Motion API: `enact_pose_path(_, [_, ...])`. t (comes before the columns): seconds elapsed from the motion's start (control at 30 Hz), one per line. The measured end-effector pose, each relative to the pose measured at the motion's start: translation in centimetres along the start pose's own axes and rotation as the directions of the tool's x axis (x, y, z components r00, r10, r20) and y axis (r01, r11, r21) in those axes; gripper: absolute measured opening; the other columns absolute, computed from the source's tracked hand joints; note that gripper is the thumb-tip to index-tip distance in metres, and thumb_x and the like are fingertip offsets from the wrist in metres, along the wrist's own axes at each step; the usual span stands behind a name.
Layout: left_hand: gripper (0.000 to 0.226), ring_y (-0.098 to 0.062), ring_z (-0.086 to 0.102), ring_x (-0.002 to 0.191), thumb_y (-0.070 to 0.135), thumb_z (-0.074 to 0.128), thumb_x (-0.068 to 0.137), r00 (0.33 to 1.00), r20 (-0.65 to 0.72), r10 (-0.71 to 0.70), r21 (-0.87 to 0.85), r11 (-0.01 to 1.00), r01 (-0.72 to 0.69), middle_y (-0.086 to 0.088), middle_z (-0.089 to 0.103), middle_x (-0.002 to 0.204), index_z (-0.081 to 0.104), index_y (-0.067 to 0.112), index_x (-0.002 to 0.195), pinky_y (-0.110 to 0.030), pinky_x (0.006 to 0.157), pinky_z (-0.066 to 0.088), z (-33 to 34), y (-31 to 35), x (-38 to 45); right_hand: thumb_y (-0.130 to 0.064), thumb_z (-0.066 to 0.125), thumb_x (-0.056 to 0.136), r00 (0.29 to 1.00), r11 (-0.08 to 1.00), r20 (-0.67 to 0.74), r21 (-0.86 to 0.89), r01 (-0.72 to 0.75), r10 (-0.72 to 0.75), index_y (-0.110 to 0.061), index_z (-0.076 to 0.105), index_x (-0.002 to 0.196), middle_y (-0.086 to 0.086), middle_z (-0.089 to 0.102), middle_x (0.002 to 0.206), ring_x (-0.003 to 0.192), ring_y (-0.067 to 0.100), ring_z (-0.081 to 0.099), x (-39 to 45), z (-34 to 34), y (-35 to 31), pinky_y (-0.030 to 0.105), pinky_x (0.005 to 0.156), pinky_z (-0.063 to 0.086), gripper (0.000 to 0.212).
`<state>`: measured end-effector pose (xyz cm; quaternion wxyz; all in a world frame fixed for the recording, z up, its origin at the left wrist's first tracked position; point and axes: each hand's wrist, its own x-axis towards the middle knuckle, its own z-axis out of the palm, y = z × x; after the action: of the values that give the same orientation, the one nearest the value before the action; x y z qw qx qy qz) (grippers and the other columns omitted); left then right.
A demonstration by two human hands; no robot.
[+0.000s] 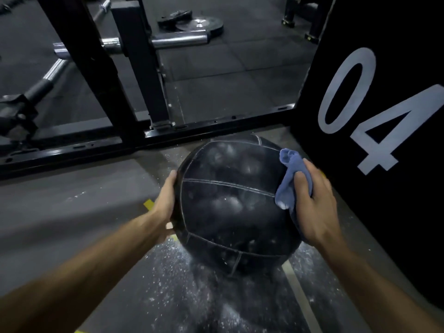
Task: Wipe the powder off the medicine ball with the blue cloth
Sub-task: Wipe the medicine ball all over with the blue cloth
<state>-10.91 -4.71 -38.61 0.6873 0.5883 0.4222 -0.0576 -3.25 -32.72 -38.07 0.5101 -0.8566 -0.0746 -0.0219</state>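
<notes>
Your single head-worn view looks forward and down, close over the medicine ball [234, 203] on the floor [72, 200].

A black steel rack frame [134, 68] stands on dark rubber floor tiles [240, 68]. A chrome barbell [177, 40] and weight plates [192, 21] lie behind it. At right, a black box [396, 56] shows "04" in white.

One ball [230, 203], one cloth [287, 186] and two hands, left [165, 203] and right [314, 203]. One black box [384, 116] marked 04 stands at the floor's right edge. At least two plates [192, 24] lie at the far edge; the bars there are too overlapped to count.
</notes>
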Motion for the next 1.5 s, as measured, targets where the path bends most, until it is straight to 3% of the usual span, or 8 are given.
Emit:
enact_pose_path(0.17, [0.075,-0.027,0.058,0.114,0.08,0.016,0.098,1.0,-0.02,0.0,0.158,0.987,0.003,-0.001,0.067,0.108,0.074,0.033,0.101,-0.054,0.114,0.042,-1.8,-1.6,-3.0,-0.048,0.041,0.109,0.99,0.996,0.129,0.075,-0.057,0.047,-0.048,0.058,0.139,-0.019,0.062,0.141,0.136,0.009,0.055,1.3,0.3,-1.4,0.047,0.113,0.048,0.035])
enact_pose_path(0.3, [0.084,-0.022,0.051,0.136,0.087,0.014,0.091,0.966,-0.13,0.223,0.323,0.931,-0.171,0.002,0.058,0.147,0.059,0.038,0.143,-0.051,0.121,0.034,-2.0,-1.0,-1.1,-0.041,0.039,0.11,0.987,0.995,0.158,0.094,-0.018,0.003,-0.046,0.066,0.124,-0.015,0.066,0.133,0.124,0.002,0.061,3.3,1.1,-3.1,0.038,0.107,0.05,0.031])
enact_pose_path(0.43, [0.062,-0.007,0.03,0.153,0.064,0.04,0.104,0.712,0.086,0.696,0.506,0.585,-0.633,0.014,0.035,0.166,0.036,0.037,0.16,-0.038,0.127,0.023,-1.0,1.0,-0.4,-0.04,0.037,0.108,0.994,0.998,0.09,-0.037,-0.053,0.056,-0.038,0.066,0.103,0.002,0.065,0.128,0.121,0.02,0.06,6.5,1.8,-3.9,0.035,0.099,0.044,0.029])
enact_pose_path(0.53, [0.057,-0.003,0.018,0.156,0.058,0.039,0.107,0.628,0.21,0.749,0.546,0.443,-0.711,0.019,0.025,0.169,0.033,0.04,0.161,-0.036,0.128,0.017,0.6,2.5,0.8,-0.035,0.039,0.107,0.997,0.998,0.054,-0.031,-0.061,0.063,-0.039,0.066,0.089,-0.002,0.069,0.112,0.105,0.016,0.062,8.6,2.4,-4.8,0.031,0.088,0.046,0.033])
enact_pose_path(0.77, [0.058,-0.012,0.029,0.154,0.061,0.033,0.107,0.658,0.169,0.734,0.607,0.449,-0.656,0.008,0.036,0.166,0.038,0.035,0.159,-0.042,0.126,0.027,3.3,6.5,4.9,-0.042,0.045,0.1,0.967,0.968,0.077,-0.082,-0.236,0.242,-0.027,0.07,0.126,-0.003,0.07,0.124,0.119,0.024,0.065,12.6,3.2,-4.9,0.038,0.097,0.048,0.039])
enact_pose_path(0.93, [0.061,-0.015,0.032,0.153,0.065,0.029,0.106,0.714,0.187,0.675,0.605,0.493,-0.625,0.009,0.037,0.165,0.037,0.036,0.159,-0.045,0.124,0.03,2.6,8.5,6.6,-0.039,0.039,0.105,0.999,0.977,0.008,-0.208,0.041,-0.04,-0.031,0.045,0.159,-0.001,0.035,0.168,0.154,0.015,0.032,4.9,5.7,-5.8,0.027,0.122,0.023,0.054])
enact_pose_path(1.2, [0.057,-0.017,0.033,0.152,0.059,0.029,0.108,0.711,0.187,0.678,0.587,0.503,-0.634,0.006,0.039,0.164,0.042,0.034,0.157,-0.045,0.125,0.028,2.7,8.8,7.9,-0.041,0.045,0.104,0.91,0.674,0.061,-0.652,0.348,-0.41,-0.023,0.045,0.161,0.013,0.024,0.175,0.163,0.037,0.014,-2.9,10.8,-5.3,0.066,0.126,0.021,0.061])
enact_pose_path(1.5, [0.068,-0.018,0.036,0.15,0.062,0.017,0.1,0.715,0.047,0.698,0.638,0.53,-0.559,0.006,0.043,0.161,0.045,0.033,0.155,-0.049,0.123,0.03,4.4,6.7,6.1,-0.046,0.03,0.106,0.961,0.686,0.221,-0.674,0.273,-0.165,-0.032,0.036,0.163,0.006,0.029,0.172,0.161,0.034,0.019,7.0,10.4,-10.6,0.062,0.127,0.019,0.059])
